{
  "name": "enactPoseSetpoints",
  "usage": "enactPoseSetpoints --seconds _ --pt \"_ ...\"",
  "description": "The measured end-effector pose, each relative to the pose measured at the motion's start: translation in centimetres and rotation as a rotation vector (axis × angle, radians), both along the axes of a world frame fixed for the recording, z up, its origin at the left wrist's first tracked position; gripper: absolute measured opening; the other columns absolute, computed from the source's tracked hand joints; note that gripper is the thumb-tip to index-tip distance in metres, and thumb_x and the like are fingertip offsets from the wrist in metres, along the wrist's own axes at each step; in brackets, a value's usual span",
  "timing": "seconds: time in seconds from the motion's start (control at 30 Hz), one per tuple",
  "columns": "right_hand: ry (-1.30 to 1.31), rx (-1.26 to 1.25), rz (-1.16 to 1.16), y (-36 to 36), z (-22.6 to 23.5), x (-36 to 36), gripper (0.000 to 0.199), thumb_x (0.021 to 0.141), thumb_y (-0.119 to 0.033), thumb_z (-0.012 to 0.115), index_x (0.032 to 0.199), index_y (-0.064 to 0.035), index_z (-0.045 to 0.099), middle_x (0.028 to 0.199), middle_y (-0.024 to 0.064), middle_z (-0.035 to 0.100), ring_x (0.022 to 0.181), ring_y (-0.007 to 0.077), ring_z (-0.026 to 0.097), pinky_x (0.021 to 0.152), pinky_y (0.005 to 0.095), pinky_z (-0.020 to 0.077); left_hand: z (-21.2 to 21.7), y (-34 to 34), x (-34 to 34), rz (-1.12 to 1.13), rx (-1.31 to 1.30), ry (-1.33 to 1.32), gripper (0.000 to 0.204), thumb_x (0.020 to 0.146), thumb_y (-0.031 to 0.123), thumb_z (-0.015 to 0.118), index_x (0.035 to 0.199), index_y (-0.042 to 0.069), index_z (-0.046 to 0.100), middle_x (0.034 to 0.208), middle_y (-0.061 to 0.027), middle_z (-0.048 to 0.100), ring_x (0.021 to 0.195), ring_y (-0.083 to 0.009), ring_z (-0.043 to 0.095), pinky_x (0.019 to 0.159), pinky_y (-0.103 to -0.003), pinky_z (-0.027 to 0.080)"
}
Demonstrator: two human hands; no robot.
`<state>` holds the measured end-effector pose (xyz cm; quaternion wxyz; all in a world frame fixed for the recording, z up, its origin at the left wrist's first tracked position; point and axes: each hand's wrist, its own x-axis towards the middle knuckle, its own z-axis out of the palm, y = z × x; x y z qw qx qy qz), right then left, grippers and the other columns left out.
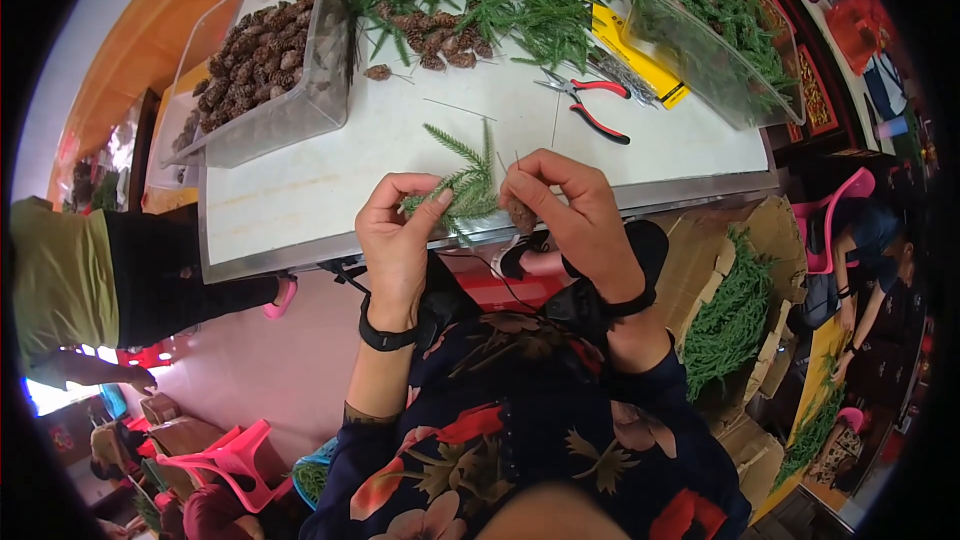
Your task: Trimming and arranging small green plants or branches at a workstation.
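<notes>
Left fingers (pixel 432 211) pinch a feathery green sprig (pixel 474 200), right fingers (pixel 538 195) a brown pinecone (pixel 522 219).

Dk floral top (pixel 545 410), blk L wristband (pixel 387 339), blk R wristband (pixel 630 304).

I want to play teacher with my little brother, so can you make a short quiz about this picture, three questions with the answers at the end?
1. What does the person's left hand hold between thumb and fingers?
2. True or false: the pliers with red and black handles lie on the white table.
3. Fill in the blank: the clear bin on the left side of the table is heaped with brown ____.

Key:
1. A green sprig with needle-like leaves.
2. True.
3. Pine cones.
</notes>
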<state>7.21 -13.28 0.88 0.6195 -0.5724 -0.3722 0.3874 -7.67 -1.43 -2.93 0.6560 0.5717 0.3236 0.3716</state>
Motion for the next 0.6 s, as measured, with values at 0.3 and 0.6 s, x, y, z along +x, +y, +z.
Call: enactPoseSetpoints --seconds 0.3,0.6 --pt "-0.081 -0.016 -0.06 0.2 -1.1 -0.8 0.015 0.094 -0.013 0.057 0.088 -0.0001 0.063 0.082 0.004 0.06 0.067 0.0084 0.051 0.064 0.0235 0.0418 0.2 0.5 -0.5 -0.016 -0.242 -0.094 0.03 0.082 -0.004 0.067 0.111 0.001 0.061 0.096 -0.0024 0.064 0.078 -0.0068 0.058 0.066 -0.018 0.045" --pt "-0.363 0.098 -0.035 0.8 -3.4 -0.4 0.013 0.091 -0.012 0.06 0.086 -0.0004 0.065 0.087 0.0058 0.06 0.076 0.0097 0.053 0.07 0.0253 0.0424 0.3 0.5 -0.4 -0.159 -0.433 -0.15 0.036 0.082 -0.004 0.067 0.117 0.002 0.058 0.098 -0.0033 0.065 0.08 -0.0069 0.06 0.065 -0.018 0.045"
